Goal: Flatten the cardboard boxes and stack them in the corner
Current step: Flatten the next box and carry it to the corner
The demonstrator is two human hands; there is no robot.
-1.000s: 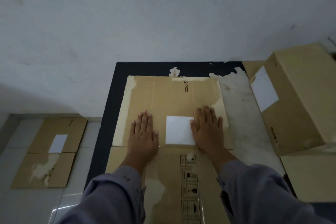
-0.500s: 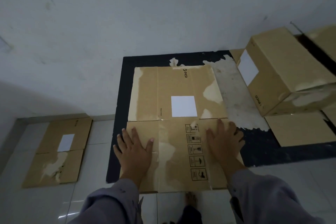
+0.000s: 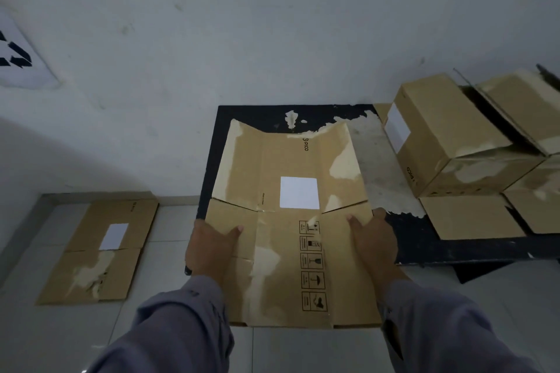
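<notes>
A flattened brown cardboard box [image 3: 281, 251] with a white label and handling symbols is lifted off the black mat, its far flaps bent upward. My left hand [image 3: 209, 248] grips its left edge, thumb on top. My right hand [image 3: 374, 242] grips its right edge, fingers curled underneath. Another flattened box [image 3: 100, 251] lies on the tiled floor at the left, near the wall corner. Two assembled boxes [image 3: 448, 136] stand at the right against the wall.
A black mat [image 3: 424, 239] with torn patches covers the floor under the lifted box. Open flaps [image 3: 472, 218] of the standing boxes lie on it at the right. A white wall rises behind. Pale floor tiles [image 3: 303, 351] lie in front.
My hands went from pressing flat on the box to gripping its side edges. The box has risen off the mat and its far flaps now bend up.
</notes>
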